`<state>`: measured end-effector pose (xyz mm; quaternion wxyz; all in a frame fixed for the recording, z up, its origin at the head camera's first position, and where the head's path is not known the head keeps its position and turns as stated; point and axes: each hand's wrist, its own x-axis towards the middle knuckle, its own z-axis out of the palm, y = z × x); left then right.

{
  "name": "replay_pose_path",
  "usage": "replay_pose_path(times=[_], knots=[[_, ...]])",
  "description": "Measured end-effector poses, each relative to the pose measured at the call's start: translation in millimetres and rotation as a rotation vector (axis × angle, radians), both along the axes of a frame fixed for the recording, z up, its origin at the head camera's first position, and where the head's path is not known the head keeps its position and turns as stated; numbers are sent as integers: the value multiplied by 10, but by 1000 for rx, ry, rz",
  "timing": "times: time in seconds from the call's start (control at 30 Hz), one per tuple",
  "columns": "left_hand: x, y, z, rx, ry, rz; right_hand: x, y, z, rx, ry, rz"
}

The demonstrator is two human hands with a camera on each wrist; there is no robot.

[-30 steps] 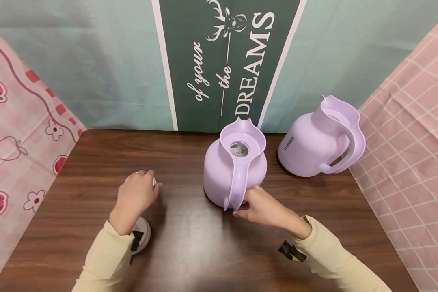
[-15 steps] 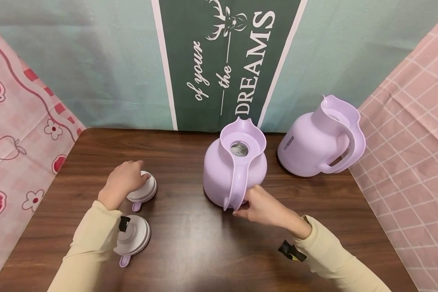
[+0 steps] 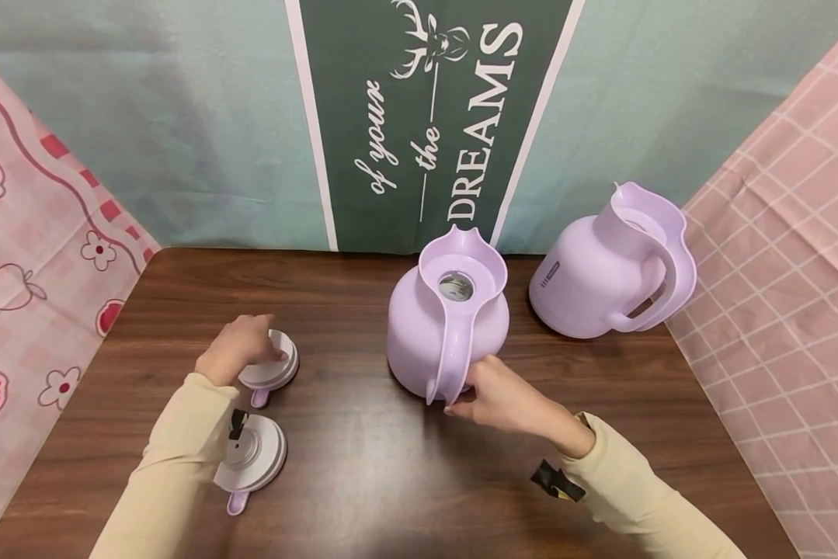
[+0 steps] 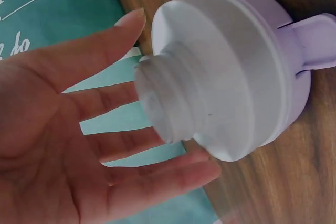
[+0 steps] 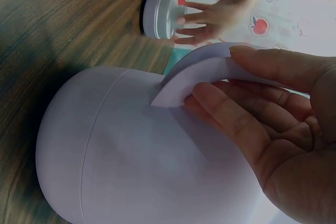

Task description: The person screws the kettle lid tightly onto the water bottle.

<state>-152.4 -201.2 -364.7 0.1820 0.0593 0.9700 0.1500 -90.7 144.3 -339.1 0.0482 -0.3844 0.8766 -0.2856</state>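
Observation:
My left hand hovers over the farther stopper lid at the left of the table. The left wrist view shows the lid upside down, its white threaded neck upward and its lilac lever at the rim. Around that neck the fingers are spread and fairly straight. My right hand grips the lower handle of a lilac thermos jug, thumb on one side and fingers on the other. Upright on the table, the jug has an uncovered round mouth.
A second stopper lid lies upside down nearer me, partly behind my left sleeve. Another lilac jug stands at the back right. A green cloth hangs behind the wooden table, with pink cloths at both sides.
My left hand has loosened from above the farther lid and drawn back left, baring both lids, then shifted slightly down and right. My right hand and the jug keep their place.

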Motion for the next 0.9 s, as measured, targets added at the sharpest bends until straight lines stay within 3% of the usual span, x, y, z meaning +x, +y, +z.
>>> replay_pose_path(times=[0.17, 0.37, 0.9], knots=[[12, 17, -67, -18, 1, -4, -2, 1, -1, 2, 1, -1], [13, 51, -114, -28, -21, 34, 1, 1, -5, 7, 4, -1], [-6, 86, -96, -7, -103, 67, -6, 2, -7, -4, -45, 0]])
